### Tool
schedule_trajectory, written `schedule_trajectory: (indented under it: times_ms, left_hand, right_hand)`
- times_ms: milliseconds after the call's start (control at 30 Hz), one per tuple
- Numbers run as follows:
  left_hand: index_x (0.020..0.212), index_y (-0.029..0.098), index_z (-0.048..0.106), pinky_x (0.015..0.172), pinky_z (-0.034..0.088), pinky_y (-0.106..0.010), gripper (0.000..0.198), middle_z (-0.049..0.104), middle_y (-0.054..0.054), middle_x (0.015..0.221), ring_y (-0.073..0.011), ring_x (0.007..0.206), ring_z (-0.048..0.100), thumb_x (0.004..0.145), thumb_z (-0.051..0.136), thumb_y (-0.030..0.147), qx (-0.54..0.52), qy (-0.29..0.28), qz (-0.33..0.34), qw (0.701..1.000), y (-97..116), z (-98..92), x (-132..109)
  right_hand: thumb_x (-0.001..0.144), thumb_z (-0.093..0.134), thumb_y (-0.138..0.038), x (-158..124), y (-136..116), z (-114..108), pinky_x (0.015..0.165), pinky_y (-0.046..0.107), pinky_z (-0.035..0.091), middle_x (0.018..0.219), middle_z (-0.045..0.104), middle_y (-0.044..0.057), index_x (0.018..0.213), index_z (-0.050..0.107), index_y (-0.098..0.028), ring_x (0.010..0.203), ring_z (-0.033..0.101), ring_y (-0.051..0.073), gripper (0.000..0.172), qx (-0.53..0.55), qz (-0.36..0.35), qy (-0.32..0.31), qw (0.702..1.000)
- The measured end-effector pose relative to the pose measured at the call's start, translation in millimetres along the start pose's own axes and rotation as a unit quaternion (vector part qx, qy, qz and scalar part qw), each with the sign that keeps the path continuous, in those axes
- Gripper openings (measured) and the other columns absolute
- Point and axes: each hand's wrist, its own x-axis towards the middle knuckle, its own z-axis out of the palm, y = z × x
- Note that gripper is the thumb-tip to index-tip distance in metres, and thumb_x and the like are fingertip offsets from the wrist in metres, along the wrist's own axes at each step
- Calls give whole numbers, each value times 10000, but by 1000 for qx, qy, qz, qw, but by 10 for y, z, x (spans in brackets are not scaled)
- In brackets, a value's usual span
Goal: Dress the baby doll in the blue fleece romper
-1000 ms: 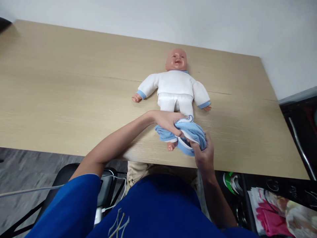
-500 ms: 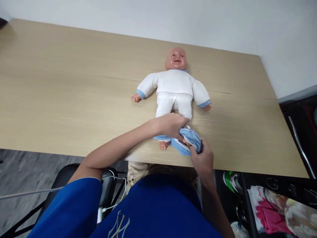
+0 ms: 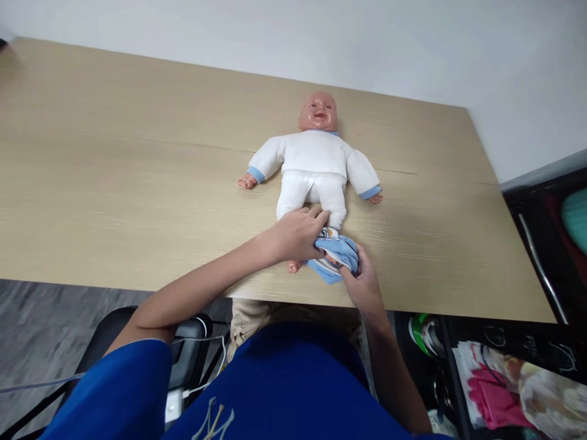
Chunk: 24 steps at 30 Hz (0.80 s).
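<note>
A baby doll [image 3: 314, 153] in a white top and white trousers lies on its back, head away from me. Around the lower end of its leg on the right is a bunched blue baby garment [image 3: 339, 247] with a white printed band. My left hand [image 3: 298, 235] lies across the doll's lower legs, fingers bent, gripping the garment's left edge; its fingertips are partly hidden. At the garment's right side my right hand [image 3: 364, 281] pinches the cloth between thumb and fingers. One doll foot [image 3: 293, 266] shows below my left hand; the other is mostly covered by cloth.
The wooden table [image 3: 137, 183] runs up to a white wall. Below its front edge on the right, a dark shelf holds a pink cloth [image 3: 498, 397] and plastic bags. A black chair [image 3: 123, 324] with white cables stands at the lower left.
The whole view has shifted slightly, so the doll appears farther left. My left fingers now lie more spread over the doll's leg, and more of the garment's printed band shows. Both hands stay at the garment.
</note>
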Motion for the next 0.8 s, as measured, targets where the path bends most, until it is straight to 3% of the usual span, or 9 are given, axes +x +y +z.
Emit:
schedule_trajectory:
  times_ms: [167, 267, 467, 567, 667, 800]
  left_hand:
    - [1334, 183, 565, 797, 512, -385, 498, 838, -132, 1060, -340, 966, 801, 958, 801, 410, -87, -24, -2, 996, -96, 26, 14]
    - [1353, 212, 521, 779, 508, -365, 527, 821, -85, 1044, -299, 912, 790, 924, 789, 360, -192, -9, 25, 981, -188, 47, 14]
    - [1427, 217, 513, 876, 590, -378, 622, 795, -103, 1239, -257, 993, 788, 883, 795, 327, -378, 42, 103, 919, -310, 124, -42]
    - [1451, 203, 599, 939, 584, -389, 589, 792, -111, 1291, -264, 1071, 777, 900, 775, 316, -376, 70, 113, 917, -375, 162, -56]
    - [1393, 206, 682, 914, 571, -372, 483, 800, -59, 1149, -246, 1007, 746, 937, 770, 337, -376, 75, 121, 916, -449, 176, -46]
    - [1133, 204, 739, 900, 557, -362, 220, 759, -41, 1010, -231, 946, 699, 969, 775, 346, -366, 94, 145, 914, -521, 165, -13]
  right_hand:
    - [951, 736, -367, 20, 40, 31, 1100, 471, 730, 1284, 886, 105, 1369, 734, -247, 1183, 861, 307, 434, 12, -7, -8, 1000]
    - [963, 747, -388, 1, 56, 72, 999, 427, 738, 1187, 868, 85, 1305, 698, -265, 1091, 848, 286, 367, 20, -19, -4, 1000]
    - [837, 945, -389, 107, 2, 34, 997, 399, 702, 1319, 844, 100, 1377, 614, -291, 1162, 830, 281, 641, 88, -83, 36, 992]
    - [859, 926, -357, 273, -99, -151, 985, 417, 679, 1192, 846, 68, 1328, 688, -282, 1083, 809, 277, 531, 39, -133, -2, 990]
    - [890, 947, -386, 511, -267, -399, 964, 434, 644, 1063, 811, 49, 1056, 764, -278, 1023, 763, 286, 270, -67, -198, -62, 976]
    - [923, 998, -510, 855, -519, -633, 949, 440, 604, 1032, 814, 60, 905, 778, -276, 993, 754, 301, 322, -122, -259, -193, 939]
